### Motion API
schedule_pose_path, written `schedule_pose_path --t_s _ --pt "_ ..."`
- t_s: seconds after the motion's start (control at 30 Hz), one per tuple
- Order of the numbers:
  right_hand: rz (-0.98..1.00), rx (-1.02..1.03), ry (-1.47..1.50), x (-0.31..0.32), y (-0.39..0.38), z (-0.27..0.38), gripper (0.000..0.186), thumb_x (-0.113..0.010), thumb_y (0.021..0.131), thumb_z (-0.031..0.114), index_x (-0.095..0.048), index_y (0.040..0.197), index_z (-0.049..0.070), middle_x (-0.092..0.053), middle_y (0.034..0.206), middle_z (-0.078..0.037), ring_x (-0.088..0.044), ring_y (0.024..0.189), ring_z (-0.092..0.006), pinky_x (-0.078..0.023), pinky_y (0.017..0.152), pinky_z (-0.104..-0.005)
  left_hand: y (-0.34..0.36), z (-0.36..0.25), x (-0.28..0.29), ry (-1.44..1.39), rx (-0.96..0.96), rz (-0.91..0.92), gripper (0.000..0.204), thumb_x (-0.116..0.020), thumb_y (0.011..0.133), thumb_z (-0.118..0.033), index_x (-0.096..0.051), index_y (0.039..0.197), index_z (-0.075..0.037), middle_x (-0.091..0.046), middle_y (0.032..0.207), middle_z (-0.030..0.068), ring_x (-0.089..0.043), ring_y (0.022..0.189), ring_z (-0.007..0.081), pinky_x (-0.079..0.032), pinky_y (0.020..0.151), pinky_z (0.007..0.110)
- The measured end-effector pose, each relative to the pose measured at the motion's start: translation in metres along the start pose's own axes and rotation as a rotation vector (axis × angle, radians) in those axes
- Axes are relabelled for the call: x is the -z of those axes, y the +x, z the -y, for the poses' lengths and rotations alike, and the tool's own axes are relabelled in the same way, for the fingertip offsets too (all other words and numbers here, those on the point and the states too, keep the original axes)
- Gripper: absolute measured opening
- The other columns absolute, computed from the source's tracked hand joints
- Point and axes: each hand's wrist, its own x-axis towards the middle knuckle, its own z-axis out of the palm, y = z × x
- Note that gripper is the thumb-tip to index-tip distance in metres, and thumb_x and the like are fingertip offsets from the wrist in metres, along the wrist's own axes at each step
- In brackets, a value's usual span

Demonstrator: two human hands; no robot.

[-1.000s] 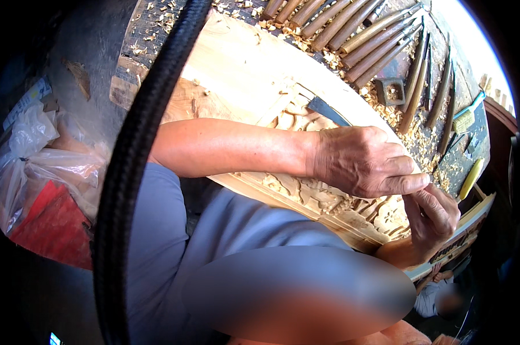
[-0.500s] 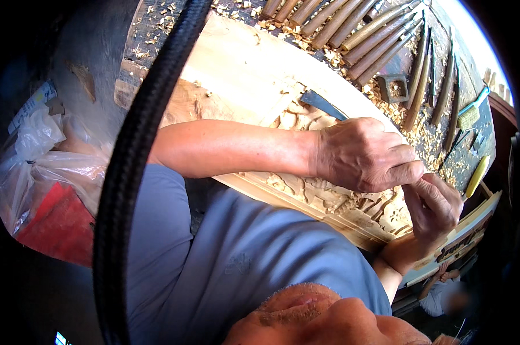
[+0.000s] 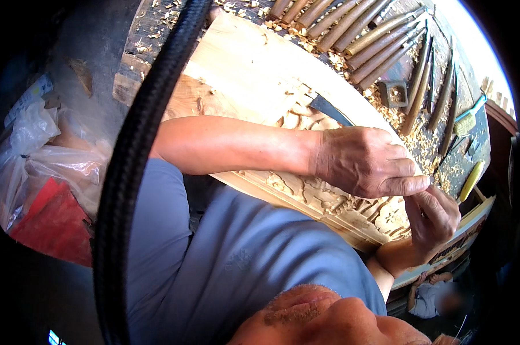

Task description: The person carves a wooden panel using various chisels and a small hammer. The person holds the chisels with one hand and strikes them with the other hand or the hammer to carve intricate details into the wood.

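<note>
Head view: two hands (image 3: 363, 164) (image 3: 435, 221), fingers (image 3: 403, 185) curled, grasp unclear; one carved panel (image 3: 334, 207), one dark blade (image 3: 330, 109) nearby.

Board (image 3: 260, 75) sits on the counter (image 3: 148, 37), carving tools (image 3: 340, 27) behind it, brush (image 3: 464, 123) off right, bag (image 3: 59, 167) way over left.

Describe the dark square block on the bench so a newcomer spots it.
On the shaving-strewn bench, look beyond the carved wooden panel to the fanned wooden-handled tools. Between them and the tools further right sits the dark square block. Unlike its long, slim neighbours, it is short and hollowed, with pale bits inside.
</note>
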Motion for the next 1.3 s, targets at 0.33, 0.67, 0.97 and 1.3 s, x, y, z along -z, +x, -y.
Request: schedule_pose_path --t_s 0.33,0.67,0.97,1.3 --pt "0.026 -0.031 0.088 -0.004 0.002 -0.012 0.026 -0.090 0.069 -0.006 -0.080 0.093 -0.003 -0.070 0.074 -0.015 -0.068 0.060 -0.0249 -0.050 0.057 -0.0336 0.003 -0.001 0.001 0.095 0.063 -0.039 0.031 -0.071 0.098 -0.023 -0.069 0.126 -0.011 -0.070 0.093 -0.0013 -0.072 0.075 0.0143 -0.056 0.062 0.031" --pt "0.037 0.016 0.109 -0.005 0.011 -0.010 0.030 -0.091 0.071 -0.009 -0.079 0.098 -0.005 -0.072 0.079 -0.015 -0.064 0.061 -0.0239 -0.047 0.058 -0.0318 0.003 -0.001 0.002 0.114 0.107 -0.040 0.021 -0.070 0.099 -0.023 -0.066 0.116 -0.013 -0.066 0.087 -0.0019 -0.068 0.071 0.0140 -0.053 0.058 0.031" --pt "-0.028 -0.010 0.075 -0.015 0.021 -0.001 0.026 -0.089 0.067 -0.005 -0.080 0.092 -0.002 -0.065 0.068 -0.012 -0.063 0.057 -0.0221 -0.045 0.056 -0.0321 0.001 0.000 0.008 0.160 0.154 -0.018 0.023 -0.071 0.096 -0.026 -0.065 0.115 -0.014 -0.064 0.085 -0.0035 -0.066 0.067 0.0120 -0.048 0.054 0.029" --pt "-0.046 -0.004 -0.004 -0.009 0.008 0.015 0.024 -0.087 0.069 -0.003 -0.080 0.092 0.000 -0.065 0.070 -0.011 -0.063 0.058 -0.0243 -0.043 0.056 -0.0337 -0.001 0.000 -0.002 0.069 -0.003 -0.182 0.032 -0.069 0.096 -0.025 -0.066 0.126 -0.014 -0.065 0.088 -0.0050 -0.066 0.074 0.0105 -0.046 0.055 0.028"
